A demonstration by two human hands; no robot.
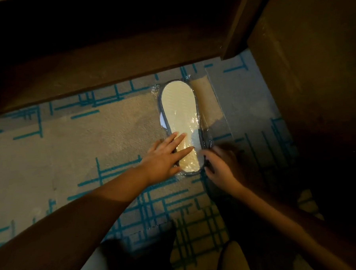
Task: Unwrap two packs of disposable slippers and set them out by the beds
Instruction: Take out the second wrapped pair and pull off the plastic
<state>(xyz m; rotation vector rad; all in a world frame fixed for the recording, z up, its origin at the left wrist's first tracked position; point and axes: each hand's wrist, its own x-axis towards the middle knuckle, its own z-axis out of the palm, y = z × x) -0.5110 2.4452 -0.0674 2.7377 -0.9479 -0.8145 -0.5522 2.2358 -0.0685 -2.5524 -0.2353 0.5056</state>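
A pack of disposable slippers (pixel 180 112) lies on the carpet, sole up, cream with a dark grey rim, sealed in clear crinkled plastic. My left hand (pixel 164 158) rests flat on its near end, fingers spread across the sole and wrap. My right hand (pixel 220 163) is at the pack's near right corner, blurred, its fingers curled against the plastic edge. Whether it is pinching the wrap I cannot tell.
The carpet (pixel 70 140) is beige with teal line patterns. A dark wooden bed frame (pixel 87 77) runs across the top. A brown furniture panel (pixel 313 65) stands at the right. My knees and dark clothing fill the bottom edge.
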